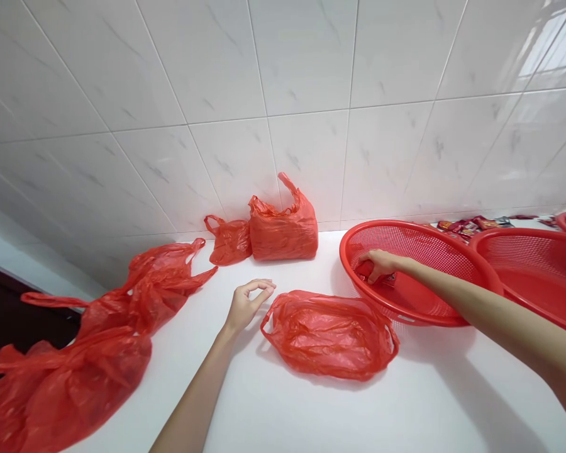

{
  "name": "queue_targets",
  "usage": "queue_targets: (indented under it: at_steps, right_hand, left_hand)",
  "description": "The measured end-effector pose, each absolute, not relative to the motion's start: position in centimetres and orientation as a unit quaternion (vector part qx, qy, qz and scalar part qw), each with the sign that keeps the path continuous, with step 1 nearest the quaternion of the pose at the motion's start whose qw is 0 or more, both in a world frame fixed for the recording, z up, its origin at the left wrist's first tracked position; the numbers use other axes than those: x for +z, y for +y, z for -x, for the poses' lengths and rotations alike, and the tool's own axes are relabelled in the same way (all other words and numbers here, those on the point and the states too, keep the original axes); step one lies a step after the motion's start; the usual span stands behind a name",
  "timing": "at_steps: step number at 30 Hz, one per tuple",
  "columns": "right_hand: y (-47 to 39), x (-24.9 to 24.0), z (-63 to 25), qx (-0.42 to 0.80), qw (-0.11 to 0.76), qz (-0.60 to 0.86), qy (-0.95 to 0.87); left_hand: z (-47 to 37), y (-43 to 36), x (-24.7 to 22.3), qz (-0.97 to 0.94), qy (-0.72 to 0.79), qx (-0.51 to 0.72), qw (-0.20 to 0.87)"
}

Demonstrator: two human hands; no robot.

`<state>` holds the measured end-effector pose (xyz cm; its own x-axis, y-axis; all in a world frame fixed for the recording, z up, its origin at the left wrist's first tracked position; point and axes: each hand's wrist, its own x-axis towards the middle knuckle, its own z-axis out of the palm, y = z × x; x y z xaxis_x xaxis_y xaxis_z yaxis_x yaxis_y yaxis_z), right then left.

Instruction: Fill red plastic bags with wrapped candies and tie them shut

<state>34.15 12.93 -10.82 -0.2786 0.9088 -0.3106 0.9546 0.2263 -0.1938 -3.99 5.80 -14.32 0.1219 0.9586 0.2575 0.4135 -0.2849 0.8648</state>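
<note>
Inside the nearer basket (419, 242), your right hand (380, 263) is curled round red packets (365, 270); beside the bag (332, 362), spread perhaps for easy reach, your left hand (245, 305) is empty, fingers narrow.

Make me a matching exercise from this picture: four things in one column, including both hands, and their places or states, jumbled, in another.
Things:
1. Right hand
2. Left hand
3. Wide-mouthed, thin red plastic bag
4. Bulging, boxy red plastic bag

Places or states:
A. Near the white tiled wall, beside a smaller red plastic bag
B. Spread open on the white tabletop, handles out to either side
C. Inside a round red mesh plastic basket
D. Near the open bag's left-hand handle

Right pairs: 1-C, 2-D, 3-B, 4-A
</note>
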Motion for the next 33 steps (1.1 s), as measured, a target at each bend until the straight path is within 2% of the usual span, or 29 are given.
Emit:
queue_targets:
  at_steps: [9, 14, 21, 33]
  right_hand:
    - [13.4, -9.8, -34.0, -0.201, 0.027, -0.625, 0.753]
    - [12.4, -11.4, -33.0, -0.242, 0.082, -0.620, 0.742]
    - [11.6, -11.7, -31.9, -0.221, 0.127, -0.627, 0.736]
    - [10.8, -10.4, -31.3, -0.172, 0.085, -0.629, 0.753]
  left_hand:
    - [4.1, 5.8, -14.1, -0.640, 0.495, 0.480, 0.339]
    - [4.0, 5.7, -14.1, -0.636, 0.491, 0.486, 0.344]
    - [4.1, 5.7, -14.2, -0.639, 0.491, 0.481, 0.346]
    - [4.0, 5.8, -14.3, -0.636, 0.496, 0.476, 0.350]
